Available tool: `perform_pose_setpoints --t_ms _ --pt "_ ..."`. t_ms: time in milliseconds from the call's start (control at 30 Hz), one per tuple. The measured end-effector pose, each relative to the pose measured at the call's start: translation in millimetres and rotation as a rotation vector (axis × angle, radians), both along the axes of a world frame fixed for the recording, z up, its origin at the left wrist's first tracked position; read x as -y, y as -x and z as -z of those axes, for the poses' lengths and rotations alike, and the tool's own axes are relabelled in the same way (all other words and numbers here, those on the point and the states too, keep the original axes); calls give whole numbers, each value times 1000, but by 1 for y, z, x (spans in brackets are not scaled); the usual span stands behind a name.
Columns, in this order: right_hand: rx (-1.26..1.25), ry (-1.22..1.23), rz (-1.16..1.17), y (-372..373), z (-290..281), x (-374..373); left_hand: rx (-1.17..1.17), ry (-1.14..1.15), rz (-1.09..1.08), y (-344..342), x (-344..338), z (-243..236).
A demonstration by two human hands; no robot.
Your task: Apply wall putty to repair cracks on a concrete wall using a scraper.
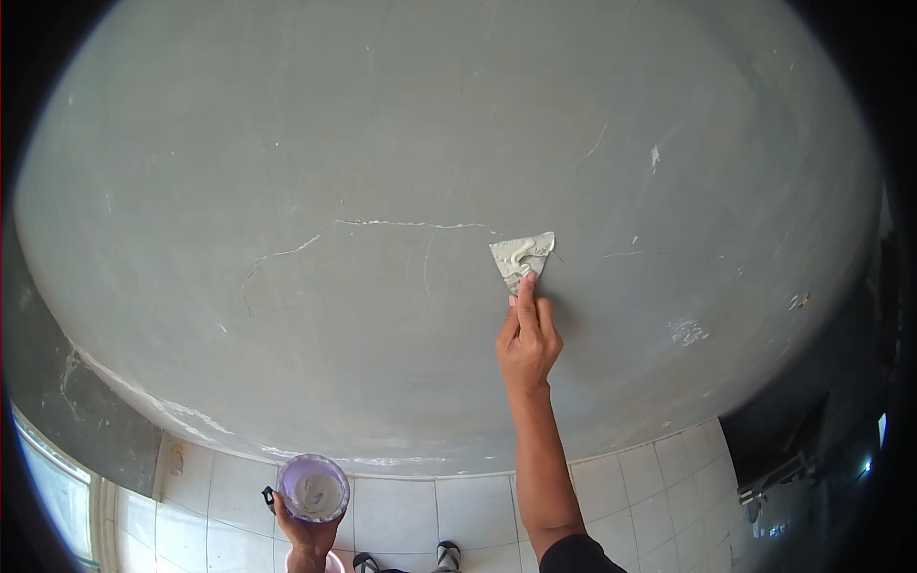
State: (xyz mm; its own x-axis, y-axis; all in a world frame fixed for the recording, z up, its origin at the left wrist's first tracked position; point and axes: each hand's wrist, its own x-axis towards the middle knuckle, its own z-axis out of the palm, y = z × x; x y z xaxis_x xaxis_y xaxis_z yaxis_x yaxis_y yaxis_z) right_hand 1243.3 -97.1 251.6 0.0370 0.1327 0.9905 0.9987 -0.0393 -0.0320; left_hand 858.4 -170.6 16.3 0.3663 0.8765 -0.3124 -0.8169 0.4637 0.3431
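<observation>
My right hand (528,339) grips a putty knife (521,256), index finger on its blade, which is smeared with pale putty. The blade is held against or very near the grey wall (430,134), at the right end of a long thin crack (411,223). At lower left my left hand (306,537) holds a small purple tub (335,477) with pale paste inside. A small black thing (268,497) is at the fingers of that hand; I cannot tell what it is.
White floor tiles (474,506) run along the wall's base, with my feet (447,556) on them. A pink container (334,562) sits partly hidden below my left hand. A bright window (57,477) is at lower left; dark shapes (793,477) fill the lower right.
</observation>
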Motion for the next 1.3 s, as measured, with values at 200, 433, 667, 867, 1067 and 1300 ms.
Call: perform_pose_setpoints --t_ms 200,433,667,867,1067,1300 --pt "-50 66 -24 13 35 17 36 -25 31 -8 -10 -4" --pt "-106 88 -31 32 9 54 27 -66 58 -2 -12 -5" --pt "26 85 -48 16 -21 38 49 -37 71 0 -6 -7" --pt "64 18 -109 0 -13 12 22 -67 102 0 4 -2" --pt "-25 55 -69 0 5 1 14 -29 73 -5 10 -5" --pt "-58 126 -86 8 31 45 12 -22 24 -2 16 -6"
